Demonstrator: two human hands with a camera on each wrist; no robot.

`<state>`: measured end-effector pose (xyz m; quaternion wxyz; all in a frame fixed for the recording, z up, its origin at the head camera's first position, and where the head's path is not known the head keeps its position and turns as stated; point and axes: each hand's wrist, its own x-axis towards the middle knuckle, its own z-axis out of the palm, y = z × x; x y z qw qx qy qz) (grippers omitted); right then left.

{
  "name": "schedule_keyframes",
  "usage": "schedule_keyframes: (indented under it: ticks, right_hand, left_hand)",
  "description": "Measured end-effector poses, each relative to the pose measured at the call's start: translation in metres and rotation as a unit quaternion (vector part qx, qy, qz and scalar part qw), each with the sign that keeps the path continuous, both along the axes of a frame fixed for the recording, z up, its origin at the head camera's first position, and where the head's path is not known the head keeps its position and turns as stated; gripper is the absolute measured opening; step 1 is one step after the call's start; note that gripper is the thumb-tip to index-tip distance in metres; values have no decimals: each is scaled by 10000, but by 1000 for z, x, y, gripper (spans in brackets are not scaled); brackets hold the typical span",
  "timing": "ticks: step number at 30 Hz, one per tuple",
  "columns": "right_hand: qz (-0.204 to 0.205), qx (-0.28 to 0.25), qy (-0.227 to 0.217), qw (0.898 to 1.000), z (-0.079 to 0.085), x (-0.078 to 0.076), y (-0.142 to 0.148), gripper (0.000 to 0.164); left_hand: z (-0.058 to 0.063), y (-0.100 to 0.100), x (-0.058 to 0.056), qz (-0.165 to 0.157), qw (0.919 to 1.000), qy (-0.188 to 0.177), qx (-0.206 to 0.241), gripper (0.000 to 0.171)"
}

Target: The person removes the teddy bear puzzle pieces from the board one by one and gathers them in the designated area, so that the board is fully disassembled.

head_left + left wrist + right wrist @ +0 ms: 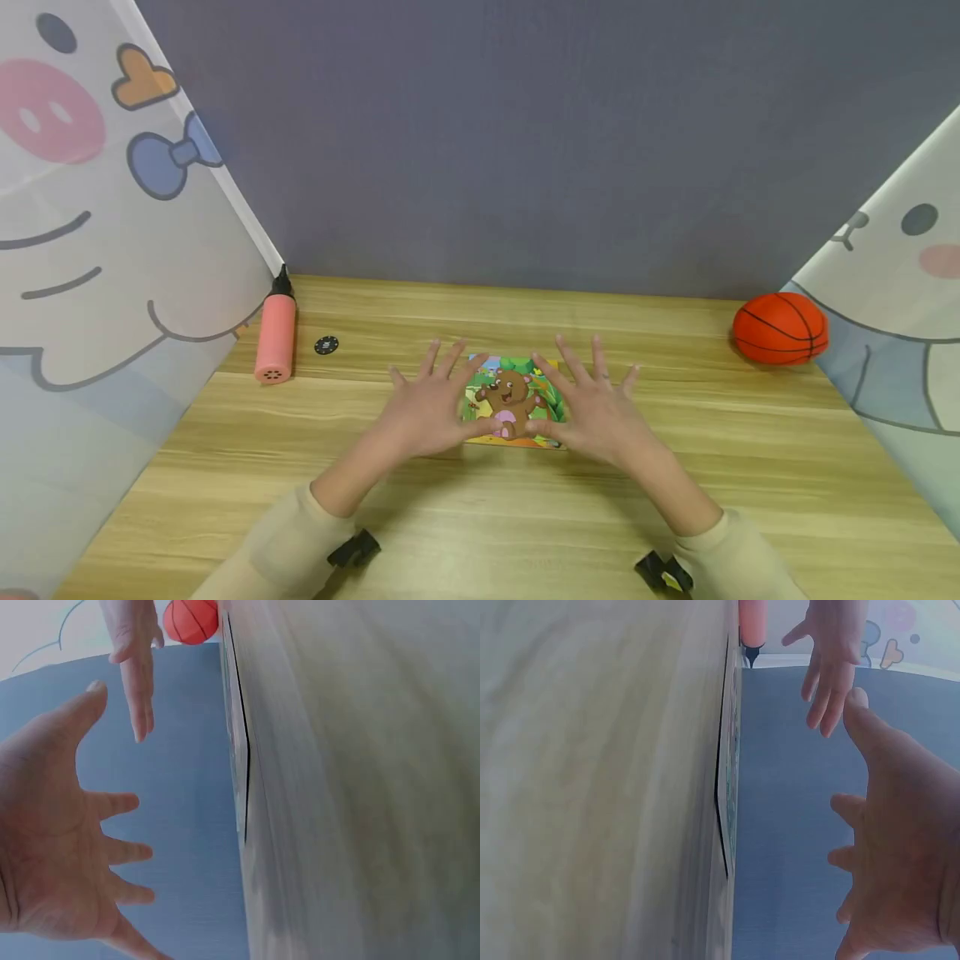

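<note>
Left hand (pixel 52 847) spread above the table (pixel 360 787), orange ball (pixel 191 620) beyond.

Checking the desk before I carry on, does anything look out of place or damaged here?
Nothing stands out. The bear puzzle lies flat on the wooden table, both hands spread open above it. The pink pump, black disc and orange ball rest apart, undamaged.
</note>
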<state>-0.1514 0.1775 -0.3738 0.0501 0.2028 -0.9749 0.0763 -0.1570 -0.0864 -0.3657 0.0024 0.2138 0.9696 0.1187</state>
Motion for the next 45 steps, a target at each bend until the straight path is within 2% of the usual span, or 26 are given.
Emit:
schedule_keyframes:
  ticks: [5,9,13,20,25,29,35,39,45]
  right_hand:
    - [52,14,-137,9999,-2,-3,0,93]
    - [120,-21,-300,9995,-4,-7,1,92]
    - [205,-101,-471,9986,-7,-12,2,90]
    - [471,-337,-925,9940,-13,-19,6,88]
    - [619,-522,-1183,9897,-16,-23,5,81]
    - [662,-588,-1275,9879,-17,-26,2,76]
    - [743,-588,-1308,9869,-20,-33,-5,70]
    - [776,-607,-1420,9849,-22,-36,-10,71]
    - [865,-537,-1560,9825,-24,-39,-18,81]
  left_hand:
    - [-1,-3,-8,-46,9983,-306,504,88]
    - [-6,-7,-17,-214,9914,-531,1178,79]
    - [-13,-9,-28,-282,9797,-745,1838,71]
    - [-19,-10,-40,-17,9620,-1190,2456,63]
    - [-24,-11,-47,273,9410,-1487,3026,55]
    - [-30,-13,-52,419,9300,-1660,3252,52]
    - [-36,-11,-58,457,9185,-1859,3459,51]
    - [-40,-9,-62,549,9093,-2016,3599,51]
    - [-42,-5,-66,685,9059,-2008,3665,52]
